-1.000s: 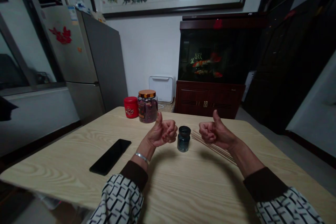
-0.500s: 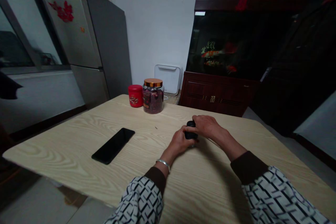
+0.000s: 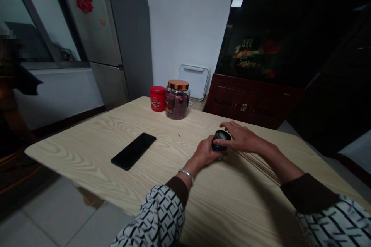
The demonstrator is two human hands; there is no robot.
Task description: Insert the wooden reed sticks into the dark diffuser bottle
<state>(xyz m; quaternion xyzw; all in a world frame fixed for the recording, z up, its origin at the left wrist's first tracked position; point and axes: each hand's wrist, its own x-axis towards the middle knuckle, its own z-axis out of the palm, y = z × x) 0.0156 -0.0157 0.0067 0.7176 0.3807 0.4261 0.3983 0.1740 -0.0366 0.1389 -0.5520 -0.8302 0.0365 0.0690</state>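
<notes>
A small round container with a shiny black top is upright just right of the table's middle. My left hand is closed around its side, with a silver bangle on the wrist. My right hand is at the container's right, fingers spread and lifted off the top. Its thumb reaches across the near side, and I cannot tell whether it presses there. The container's lower part is mostly hidden by my left hand. Several thin sticks lie on the table beneath my right forearm.
A black phone lies flat on the wooden table, left of my hands. At the far edge are a red canister and a glass jar with a copper lid. Behind are a fridge and a fish tank.
My right hand has loosened from the black top, its fingers now spread and raised. The shiny top and the thin sticks show more clearly. The view has shifted, with everything further right.
</notes>
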